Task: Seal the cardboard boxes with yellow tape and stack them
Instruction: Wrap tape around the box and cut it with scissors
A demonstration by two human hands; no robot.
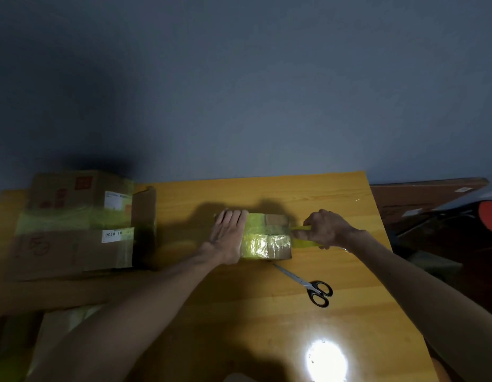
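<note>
Grey wall backs a yellow wooden desk, with lamp glare pooling at its six o'clock edge. At nine o'clock of the desk stands a large cardboard box, banded with yellow tape and bearing a white label. A second large box with red print sits just behind it; whether one rests on the other cannot be told. A dark brown board lies off the desk at two o'clock.

A person's two bare forearms reach in from the near edge to a small cardboard box at the middle of the desk, its top and near side already wrapped in glossy yellow tape. The left hand lies flat on the box's nine o'clock end, fingers straight and together, pressing down. The right hand, at three o'clock of the box, has its fingers curled round the yellow tape, and a strip runs from that hand to the box's side.

Black-handled scissors lie on the desk at five o'clock of the small box, blades closed, their tip just beside the box's near corner.
</note>
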